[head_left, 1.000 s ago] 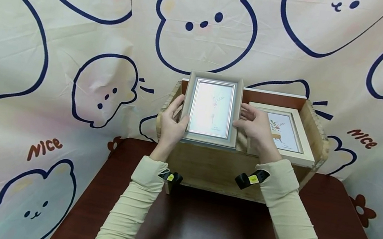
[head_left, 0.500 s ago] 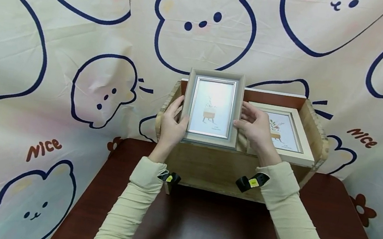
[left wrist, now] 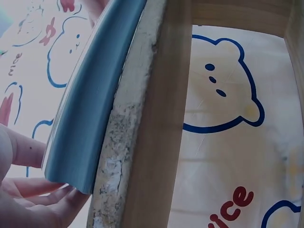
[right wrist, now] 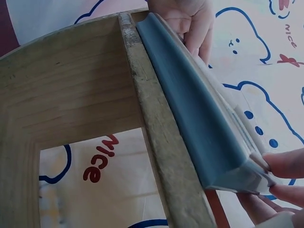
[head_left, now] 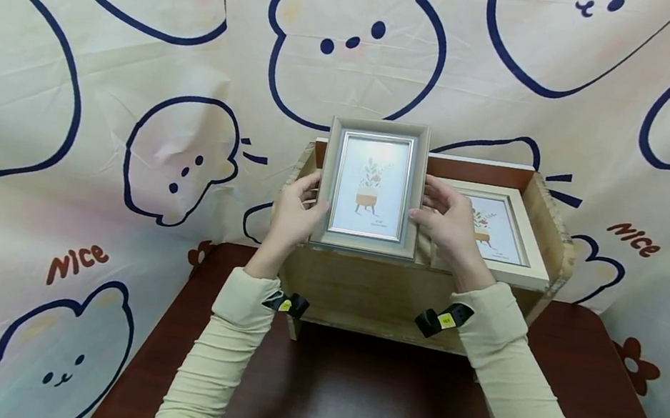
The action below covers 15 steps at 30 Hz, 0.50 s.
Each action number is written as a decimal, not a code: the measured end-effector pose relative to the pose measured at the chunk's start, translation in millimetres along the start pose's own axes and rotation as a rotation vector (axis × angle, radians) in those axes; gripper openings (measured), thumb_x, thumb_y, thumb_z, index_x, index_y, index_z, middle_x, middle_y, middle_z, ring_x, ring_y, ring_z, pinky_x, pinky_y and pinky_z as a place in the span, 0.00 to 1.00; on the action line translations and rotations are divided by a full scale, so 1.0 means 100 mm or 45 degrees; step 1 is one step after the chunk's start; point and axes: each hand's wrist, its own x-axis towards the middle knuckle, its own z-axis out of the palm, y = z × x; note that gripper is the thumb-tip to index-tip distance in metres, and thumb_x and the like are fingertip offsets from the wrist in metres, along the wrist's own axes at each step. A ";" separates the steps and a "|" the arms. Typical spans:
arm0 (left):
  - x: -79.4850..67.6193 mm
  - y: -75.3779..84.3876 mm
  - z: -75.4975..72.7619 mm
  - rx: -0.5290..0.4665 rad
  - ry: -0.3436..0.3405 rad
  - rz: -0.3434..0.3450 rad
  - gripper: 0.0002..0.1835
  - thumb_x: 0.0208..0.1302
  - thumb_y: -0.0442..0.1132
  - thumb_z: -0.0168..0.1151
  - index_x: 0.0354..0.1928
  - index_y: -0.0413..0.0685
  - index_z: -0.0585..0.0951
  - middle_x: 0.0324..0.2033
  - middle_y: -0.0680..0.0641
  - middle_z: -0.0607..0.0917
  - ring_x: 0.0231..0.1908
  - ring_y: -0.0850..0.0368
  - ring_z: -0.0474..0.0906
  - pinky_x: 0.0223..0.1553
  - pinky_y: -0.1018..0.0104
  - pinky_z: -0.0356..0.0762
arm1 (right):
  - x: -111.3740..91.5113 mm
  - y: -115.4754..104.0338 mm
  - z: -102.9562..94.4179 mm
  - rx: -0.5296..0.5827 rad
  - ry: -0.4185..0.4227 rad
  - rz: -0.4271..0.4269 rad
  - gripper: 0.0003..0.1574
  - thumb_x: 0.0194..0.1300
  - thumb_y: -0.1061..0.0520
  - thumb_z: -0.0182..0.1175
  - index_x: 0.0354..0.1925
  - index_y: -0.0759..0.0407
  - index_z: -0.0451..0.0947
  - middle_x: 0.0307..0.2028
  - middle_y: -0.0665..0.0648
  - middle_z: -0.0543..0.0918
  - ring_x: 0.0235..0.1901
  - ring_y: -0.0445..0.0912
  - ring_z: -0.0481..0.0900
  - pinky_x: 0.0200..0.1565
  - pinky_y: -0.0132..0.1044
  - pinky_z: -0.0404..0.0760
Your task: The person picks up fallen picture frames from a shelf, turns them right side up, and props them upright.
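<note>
Hiding their fingertips behind the grey frame, both hands grip it by its sides, so how far each reaches round the back is hard to tell from the head view. The left hand pinches the left side, thumb at the front; the right hand pinches the right side the same way. In the left wrist view that hand is cut off by the picture's edge, and only the frame's lower moulding shows; the right wrist view likewise hides the printed front. Small lettering under the print is too fine to read, and glare whitens its upper part.

The grey frame stands on end at the left part of the wooden stand, its long axis running up and down and its front facing the person. The printed plant is right way up, the legs of its pot downward. The lower moulding runs along the stand's worn front edge; whether it bears on the wood cannot be told.

Just beyond the right hand, the cream frame sits on the stand, its left part covered by that hand. The stand is on a dark red-brown bench, before a cloth backdrop printed with bears.
</note>
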 end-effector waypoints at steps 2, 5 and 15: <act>0.01 0.00 0.00 -0.060 0.000 0.015 0.26 0.56 0.25 0.56 0.60 0.35 0.70 0.53 0.37 0.76 0.51 0.48 0.75 0.51 0.62 0.74 | 0.00 -0.02 -0.01 -0.014 0.008 -0.015 0.37 0.54 0.73 0.57 0.64 0.65 0.63 0.55 0.66 0.73 0.52 0.53 0.72 0.49 0.34 0.74; 0.02 -0.01 0.00 -0.141 -0.002 0.039 0.26 0.56 0.24 0.56 0.59 0.34 0.70 0.53 0.37 0.76 0.51 0.49 0.75 0.51 0.63 0.74 | 0.01 -0.03 -0.02 -0.032 0.023 -0.029 0.38 0.54 0.72 0.58 0.64 0.65 0.63 0.56 0.64 0.73 0.53 0.53 0.72 0.52 0.38 0.73; 0.07 -0.05 0.01 -0.244 0.026 0.105 0.27 0.56 0.21 0.55 0.61 0.33 0.68 0.54 0.37 0.74 0.53 0.51 0.74 0.53 0.64 0.72 | 0.04 -0.08 -0.02 -0.001 0.064 -0.064 0.41 0.52 0.75 0.59 0.64 0.63 0.62 0.57 0.64 0.72 0.53 0.52 0.72 0.54 0.40 0.73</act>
